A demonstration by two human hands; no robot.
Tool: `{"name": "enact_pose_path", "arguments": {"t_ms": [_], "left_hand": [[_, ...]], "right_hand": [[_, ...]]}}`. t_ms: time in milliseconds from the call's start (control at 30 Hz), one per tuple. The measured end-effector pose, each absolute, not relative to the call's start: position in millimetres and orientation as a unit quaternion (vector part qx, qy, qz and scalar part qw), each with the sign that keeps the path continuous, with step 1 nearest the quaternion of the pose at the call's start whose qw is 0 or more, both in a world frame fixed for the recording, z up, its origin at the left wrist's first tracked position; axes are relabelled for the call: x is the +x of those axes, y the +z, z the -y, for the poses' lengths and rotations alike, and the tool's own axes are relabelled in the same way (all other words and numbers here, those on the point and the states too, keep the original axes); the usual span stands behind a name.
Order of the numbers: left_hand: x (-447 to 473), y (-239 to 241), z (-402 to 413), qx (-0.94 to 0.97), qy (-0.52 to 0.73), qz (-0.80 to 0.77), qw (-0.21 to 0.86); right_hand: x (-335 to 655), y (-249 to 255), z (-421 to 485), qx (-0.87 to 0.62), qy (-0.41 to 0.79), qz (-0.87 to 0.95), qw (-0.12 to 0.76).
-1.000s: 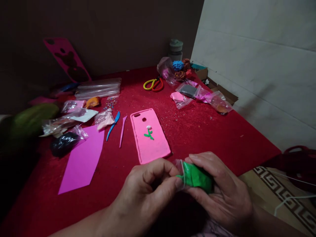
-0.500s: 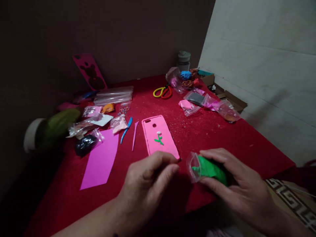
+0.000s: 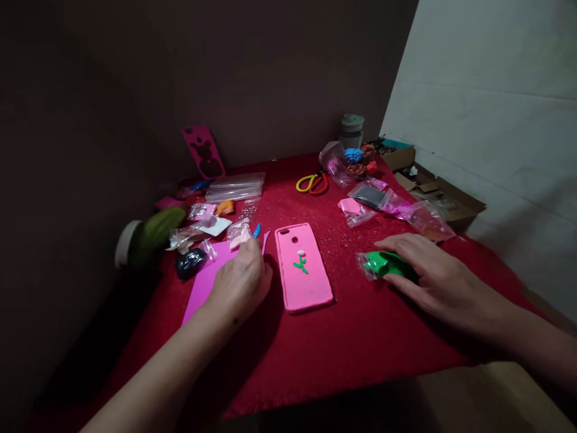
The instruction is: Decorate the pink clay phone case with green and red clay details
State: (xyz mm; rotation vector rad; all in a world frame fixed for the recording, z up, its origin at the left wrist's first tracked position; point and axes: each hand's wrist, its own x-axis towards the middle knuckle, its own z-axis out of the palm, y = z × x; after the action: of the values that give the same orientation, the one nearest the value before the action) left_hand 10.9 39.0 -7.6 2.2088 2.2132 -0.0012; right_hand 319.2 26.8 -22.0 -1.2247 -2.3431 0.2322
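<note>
My right hand [image 3: 428, 270] grips a small clear bag of green clay [image 3: 383, 264] between thumb and fingers, low over the right part of the table. My left hand [image 3: 246, 276] is closed over the edge of a purple-pink sheet [image 3: 202, 288]. It covers the lower parts of a blue modelling tool [image 3: 256, 230] and a pink modelling tool [image 3: 266, 239]; what its fingers hold, if anything, is hidden. Between my hands lies a pink phone case [image 3: 306, 288] bearing a clay flower [image 3: 301, 262] with a white head, green stem and leaves.
Bagged clay, including a black lump [image 3: 190, 263], lies at the left near a jar with a pale lid [image 3: 126, 243]. Scissors [image 3: 312, 183] rest at the back. More bags [image 3: 367, 195] and cardboard boxes [image 3: 460, 195] are at the right. A bear-pattern case [image 3: 202, 150] leans on the wall.
My left hand has moved left and forward, from the phone case's near end to the tools. My right hand has carried the green clay bag forward. The camera view has shifted.
</note>
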Motion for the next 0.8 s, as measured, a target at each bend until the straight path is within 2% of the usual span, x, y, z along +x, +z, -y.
{"name": "enact_pose_path", "arguments": {"t_ms": [200,367,467,533,633,700,800], "left_hand": [[18.2,-8.7,-51.2,0.708,-0.045,-0.705,-0.005],[11.9,-1.6,-43.9,0.678,0.001,-0.733,-0.057],[17.3,10.2,-17.6,0.69,0.096,-0.705,-0.133],[28.0,15.5,2.8,0.758,0.255,-0.568,-0.196],[43.0,14.1,21.8,0.829,0.295,-0.458,-0.131],[46.0,9.5,22.8,0.854,0.289,-0.423,-0.086],[41.7,6.6,16.5,0.853,0.312,-0.417,-0.038]], "right_hand": [[308.0,-1.3,-22.1,-0.411,0.051,0.86,0.298],[296.7,13.8,-17.9,-0.388,0.085,0.852,0.34],[279.8,24.1,-15.0,-0.4,0.216,0.816,0.356],[262.7,29.6,-14.4,-0.416,0.373,0.757,0.34],[235.4,30.8,-15.0,-0.366,0.582,0.648,0.328],[222.0,27.4,-15.2,-0.331,0.634,0.609,0.344],[214.4,23.0,-16.9,-0.325,0.609,0.618,0.375]]}}
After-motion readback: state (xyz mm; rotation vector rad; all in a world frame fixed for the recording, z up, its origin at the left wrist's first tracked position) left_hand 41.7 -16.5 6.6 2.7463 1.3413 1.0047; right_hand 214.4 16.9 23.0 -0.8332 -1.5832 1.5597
